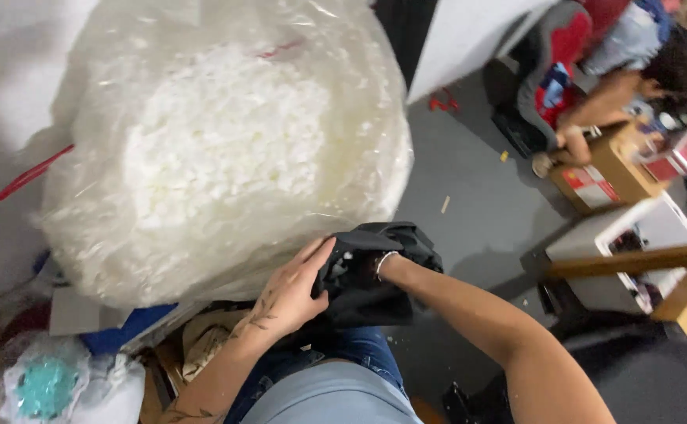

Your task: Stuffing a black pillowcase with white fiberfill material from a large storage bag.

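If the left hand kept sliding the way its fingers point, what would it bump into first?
The left hand already rests on the black fabric cover. Going straight on, it would probably just press further across that cover, toward the right wrist; depth is hard to judge.

1. Big plastic sack of foam bits [218, 149] sits dead ahead, just behind the cloth cover [375, 275].
2. Left hand [288, 294] is on the cover's left side; the right hand is inside it, hidden.
3. Cardboard boxes [602, 177] are well off to the right on the floor [469, 212], with another person [595, 86] leaning over them.
4. Small bag [49, 385] is at lower left, below the sack.
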